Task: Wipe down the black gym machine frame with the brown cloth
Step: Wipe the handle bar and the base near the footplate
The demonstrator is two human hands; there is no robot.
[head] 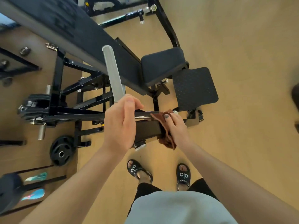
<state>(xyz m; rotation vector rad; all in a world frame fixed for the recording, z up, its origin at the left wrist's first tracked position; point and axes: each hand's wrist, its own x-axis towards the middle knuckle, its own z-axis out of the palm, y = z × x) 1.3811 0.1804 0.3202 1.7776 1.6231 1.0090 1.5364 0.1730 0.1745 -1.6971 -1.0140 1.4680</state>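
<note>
The black gym machine frame (56, 88) fills the upper left and middle, with a long back pad and a seat pad (162, 65). A thick black arm bar (148, 129) of the frame juts toward me at the centre. The brown cloth (166, 139) is wrapped over that bar. My right hand (176, 126) grips the cloth around the bar, thumb on top. My left hand (120, 123) holds the same bar just left of the cloth, at the base of a silver knurled handle (113, 73).
A textured black foot plate (195, 88) sits right of the seat. Weight plates (61, 153) lie on the floor at left, with more loaded on the frame (34, 104). My sandalled feet (139, 172) stand on tan floor below the bar. Open floor extends to the right.
</note>
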